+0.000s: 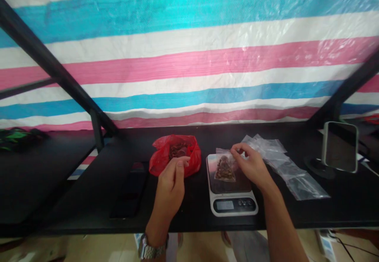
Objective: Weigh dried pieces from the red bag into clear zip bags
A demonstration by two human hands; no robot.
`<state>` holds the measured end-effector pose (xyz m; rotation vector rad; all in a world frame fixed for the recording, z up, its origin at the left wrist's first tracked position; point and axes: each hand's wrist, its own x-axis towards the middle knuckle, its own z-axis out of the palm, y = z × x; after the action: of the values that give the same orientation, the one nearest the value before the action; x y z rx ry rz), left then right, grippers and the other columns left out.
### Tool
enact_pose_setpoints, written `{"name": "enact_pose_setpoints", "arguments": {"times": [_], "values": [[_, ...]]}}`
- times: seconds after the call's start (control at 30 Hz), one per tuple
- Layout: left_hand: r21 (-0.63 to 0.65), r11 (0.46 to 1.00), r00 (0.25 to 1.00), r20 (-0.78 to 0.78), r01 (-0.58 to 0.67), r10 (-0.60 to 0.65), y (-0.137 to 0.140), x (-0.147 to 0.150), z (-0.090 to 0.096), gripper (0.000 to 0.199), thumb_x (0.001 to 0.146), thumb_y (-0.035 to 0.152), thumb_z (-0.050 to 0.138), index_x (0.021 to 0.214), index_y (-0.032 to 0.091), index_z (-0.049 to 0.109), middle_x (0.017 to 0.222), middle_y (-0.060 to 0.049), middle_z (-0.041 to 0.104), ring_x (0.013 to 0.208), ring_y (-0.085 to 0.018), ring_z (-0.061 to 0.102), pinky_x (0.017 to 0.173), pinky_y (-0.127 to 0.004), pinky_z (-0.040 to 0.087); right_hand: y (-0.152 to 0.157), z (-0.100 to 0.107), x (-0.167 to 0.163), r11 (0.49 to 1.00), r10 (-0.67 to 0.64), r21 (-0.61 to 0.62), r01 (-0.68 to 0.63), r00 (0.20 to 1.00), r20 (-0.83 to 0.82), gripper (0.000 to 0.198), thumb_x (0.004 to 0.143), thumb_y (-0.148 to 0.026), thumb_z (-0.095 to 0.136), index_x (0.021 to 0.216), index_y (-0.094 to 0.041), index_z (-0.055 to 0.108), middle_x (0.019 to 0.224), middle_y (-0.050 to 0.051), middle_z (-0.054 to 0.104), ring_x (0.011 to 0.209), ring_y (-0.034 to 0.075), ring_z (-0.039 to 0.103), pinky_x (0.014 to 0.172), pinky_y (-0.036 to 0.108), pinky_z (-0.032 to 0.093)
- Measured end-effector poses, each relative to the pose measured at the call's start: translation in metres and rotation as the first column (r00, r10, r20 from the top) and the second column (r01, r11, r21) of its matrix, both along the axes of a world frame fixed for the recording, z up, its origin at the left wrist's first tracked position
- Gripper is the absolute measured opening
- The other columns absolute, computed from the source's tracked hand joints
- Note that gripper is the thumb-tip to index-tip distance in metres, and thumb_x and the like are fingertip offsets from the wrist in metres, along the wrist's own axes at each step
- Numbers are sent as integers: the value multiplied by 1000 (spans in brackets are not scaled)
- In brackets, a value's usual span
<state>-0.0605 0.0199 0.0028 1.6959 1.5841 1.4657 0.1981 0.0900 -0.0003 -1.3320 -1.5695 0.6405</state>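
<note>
A small clear zip bag point(225, 170) with brown dried bits in its lower part lies on the dark plate of a white kitchen scale point(233, 208). My right hand point(251, 166) pinches the top right corner of this zip bag. My left hand point(172, 181) is over the near edge of an open red plastic bag point(194, 159), thumb and fingers drawn together. Whatever they may grip is too small to make out. Inside the red bag are more brown bits point(176, 150) and a rounded, see-through object point(182, 151), partly hidden. The scale's display is lit, its digits blurry.
Several flat clear zip bags point(304, 185) are fanned out right of the scale. A phone-like device on a round stand point(340, 147) stands farther right. A dark phone-like slab point(127, 195) lies left. Black slanted bars point(74, 92) and a striped sheet point(189, 68) bound the black table point(89, 210).
</note>
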Motion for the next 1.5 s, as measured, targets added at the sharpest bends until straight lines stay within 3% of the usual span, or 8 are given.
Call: {"name": "enact_pose_setpoints", "arguments": {"times": [0.1, 0.2, 0.37, 0.57, 0.87, 1.03, 1.17, 1.5], "values": [[67, 998, 999, 33, 0, -2, 2, 17, 1, 26, 106, 36, 54, 119, 25, 74, 124, -10, 74, 122, -26, 66, 111, -40, 48, -7, 13, -15, 996, 90, 14, -89, 974, -208, 26, 88, -50, 69, 84, -24, 69, 82, 3, 69, 78, 21, 62, 76, 35, 52], [48, 998, 995, 90, 42, -46, 3, 34, 0, 31, 101, 36, 65, 130, 28, 71, 135, -9, 71, 131, -27, 61, 117, -43, 44, -14, 20, -32, 984, 175, 21, -178, 929, -326, 25, 88, -49, 74, 87, -24, 69, 82, 2, 70, 74, 19, 63, 70, 32, 52], [-109, 991, 944, 326, 79, -40, 7, 54, 2, 25, 94, 34, 73, 117, 25, 71, 115, -7, 74, 108, -23, 69, 101, -37, 53, -17, 18, -50, 977, 195, 0, -215, 886, -420, 32, 84, -52, 82, 93, -25, 69, 83, 2, 71, 75, 19, 65, 69, 31, 54], [-86, 995, 837, 547, 52, 4, 13, 53, 8, 17, 88, 30, 77, 98, 22, 67, 93, -1, 70, 86, -16, 69, 82, -27, 57, -15, 16, -55, 954, 263, 23, -297, 805, -532, 38, 83, -48, 86, 108, -27, 67, 87, 1, 72, 79, 18, 67, 72, 30, 56], [-16, 1000, 842, 540, -18, 24, 15, 40, 1, 23, 82, 36, 81, 94, 20, 69, 84, 0, 72, 77, -15, 71, 74, -24, 59, -17, 9, -59, 926, 356, 94, -365, 766, -536, 36, 89, -34, 82, 120, -28, 65, 90, -1, 70, 83, 15, 67, 80, 29, 57], [-105, 991, 842, 539, 83, -14, 13, 35, -4, 34, 83, 41, 82, 109, 19, 75, 103, -6, 79, 90, -19, 75, 81, -28, 61, -20, 12, -62, 928, 362, 106, -358, 795, -486, 28, 91, -26, 74, 118, -27, 65, 89, -2, 66, 78, 14, 64, 71, 27, 53], [-126, 978, 877, 473, 163, -86, 12, 32, -8, 26, 88, 41, 78, 100, 19, 78, 98, -6, 79, 91, -19, 74, 85, -29, 59, -20, 13, -64, 940, 342, 147, -309, 838, -426, 30, 88, -19, 70, 117, -26, 64, 84, -4, 62, 76, 14, 61, 72, 28, 52], [-98, 984, 884, 459, 149, -88, 12, 31, -9, 21, 91, 39, 75, 97, 19, 79, 96, -5, 78, 91, -19, 73, 84, -27, 58, -22, 13, -72, 925, 374, 109, -364, 824, -427, 30, 92, -23, 70, 121, -27, 66, 92, -1, 65, 86, 16, 64, 82, 31, 55]]}}
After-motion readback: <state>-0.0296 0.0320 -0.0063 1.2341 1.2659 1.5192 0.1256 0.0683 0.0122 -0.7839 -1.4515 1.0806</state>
